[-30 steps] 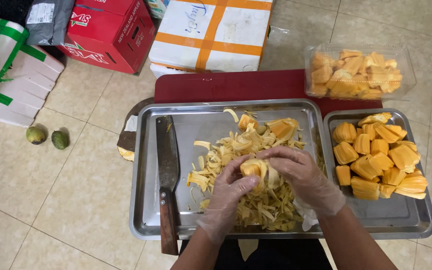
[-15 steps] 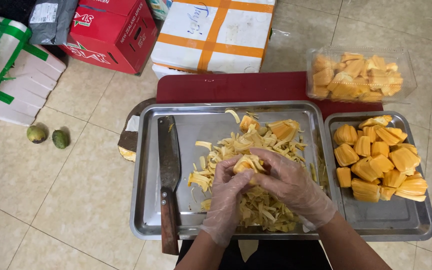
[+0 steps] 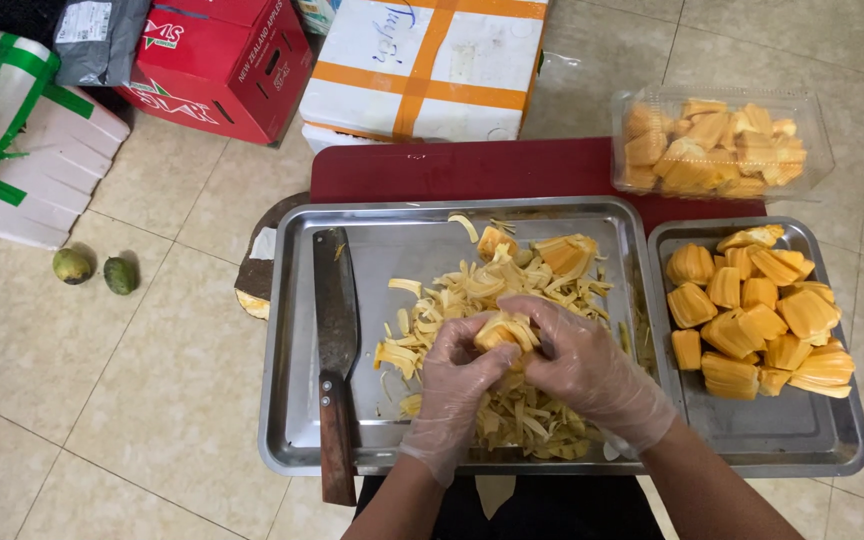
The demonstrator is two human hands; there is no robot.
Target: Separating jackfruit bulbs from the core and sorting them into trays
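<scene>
While both gloved hands, left hand (image 3: 457,385) and right hand (image 3: 582,365), clench the jackfruit pod (image 3: 500,332), you keep scraps over the large steel tray (image 3: 392,235).

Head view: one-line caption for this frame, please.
Gloved left hand and right hand pull apart a jackfruit pod over a steel tray beside a cleaver.

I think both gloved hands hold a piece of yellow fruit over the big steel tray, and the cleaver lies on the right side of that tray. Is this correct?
Not quite. The cleaver lies on the left side of the big steel tray, not the right, as the head view shows. The rest holds: the left hand and right hand, both gloved, hold a piece of yellow fruit over that tray.
</scene>
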